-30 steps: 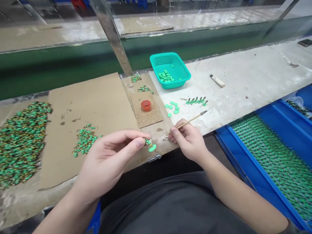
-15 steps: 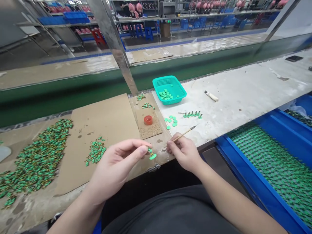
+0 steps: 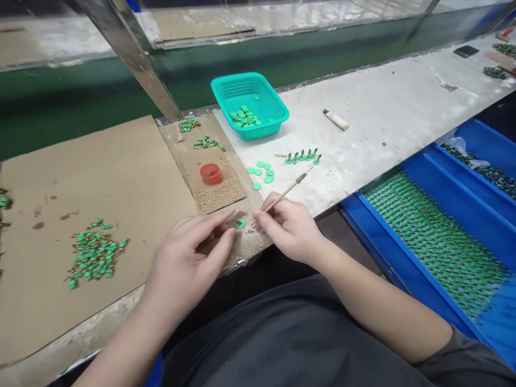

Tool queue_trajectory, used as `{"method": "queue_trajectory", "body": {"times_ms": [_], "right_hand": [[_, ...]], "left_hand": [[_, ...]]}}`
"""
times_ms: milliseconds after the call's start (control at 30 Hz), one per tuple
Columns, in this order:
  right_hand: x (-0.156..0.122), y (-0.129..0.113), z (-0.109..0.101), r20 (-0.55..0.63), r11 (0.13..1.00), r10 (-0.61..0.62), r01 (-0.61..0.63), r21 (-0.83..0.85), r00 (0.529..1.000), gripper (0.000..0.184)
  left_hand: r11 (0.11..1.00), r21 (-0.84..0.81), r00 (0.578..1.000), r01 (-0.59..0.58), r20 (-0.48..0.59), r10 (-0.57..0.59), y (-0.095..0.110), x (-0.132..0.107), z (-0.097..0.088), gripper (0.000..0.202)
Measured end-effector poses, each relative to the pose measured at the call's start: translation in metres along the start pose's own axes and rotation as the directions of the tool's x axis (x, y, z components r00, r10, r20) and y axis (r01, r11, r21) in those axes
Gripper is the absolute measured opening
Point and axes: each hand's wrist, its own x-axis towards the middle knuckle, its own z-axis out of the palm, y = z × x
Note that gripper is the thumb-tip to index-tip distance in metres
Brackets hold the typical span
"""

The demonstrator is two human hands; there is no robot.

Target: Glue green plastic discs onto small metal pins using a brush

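My left hand (image 3: pixel 193 252) is at the table's front edge, thumb and index finger apart. Just beyond its fingertips is a green disc with a small dark part on it (image 3: pixel 240 223); whether a finger still touches it is hard to see. My right hand (image 3: pixel 288 228) grips a thin wooden paintbrush (image 3: pixel 286 192), its bristle end pointing up and to the right. Between the hands and the basket lie loose green discs (image 3: pixel 258 172). Beside them stands a group of green discs with upright dark pieces (image 3: pixel 302 156). A red cap-like cup (image 3: pixel 210 173) sits on a cardboard piece.
A turquoise basket (image 3: pixel 278 115) contains green discs. Small green-and-gold parts (image 3: pixel 99 250) are heaped on a cardboard sheet (image 3: pixel 116 172). A white tube (image 3: pixel 336 119) lies farther right. Blue trays (image 3: pixel 500 298) with rows of green pieces are below the table at right.
My left hand has lowered the green disc piece to the tabletop, and its fingers have parted. The paintbrush stays in my right hand. The view has tilted downward.
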Motion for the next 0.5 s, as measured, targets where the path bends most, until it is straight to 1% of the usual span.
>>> {"method": "queue_trajectory", "body": {"times_ms": [67,133,233,267,333,433,500], "right_hand": [[0.001,-0.002,0.000,0.004,1.000,0.011,-0.011,-0.010,1.000,0.029],[0.001,-0.004,0.000,0.017,0.999,0.032,-0.031,-0.022,0.999,0.030],[0.004,-0.007,-0.003,0.046,0.997,0.030,-0.027,-0.066,0.999,0.031],[0.005,-0.008,-0.004,0.060,0.996,0.004,0.001,-0.094,0.998,0.031],[0.009,-0.009,-0.006,0.107,0.980,-0.092,0.109,-0.165,0.990,0.029],[0.016,-0.010,-0.006,0.205,0.926,-0.233,0.281,-0.253,0.951,0.024],[0.020,-0.009,-0.004,0.242,0.895,-0.274,0.339,-0.290,0.931,0.024]], "left_hand": [[0.999,0.038,0.998,-0.018,0.056,0.016,-0.002,0.003,-0.002,0.033],[0.995,0.072,0.993,-0.066,0.099,0.059,-0.005,0.008,-0.001,0.028],[0.991,0.096,0.991,-0.097,0.107,0.087,-0.007,0.012,0.003,0.023],[0.991,0.101,0.991,-0.092,0.106,0.081,-0.008,0.013,0.004,0.022],[0.991,0.108,0.993,-0.077,0.100,0.067,-0.007,0.012,0.004,0.021],[0.992,0.098,0.993,-0.085,0.085,0.076,-0.004,0.009,0.003,0.022],[0.992,0.093,0.994,-0.090,0.065,0.084,-0.002,0.007,0.004,0.021]]}}
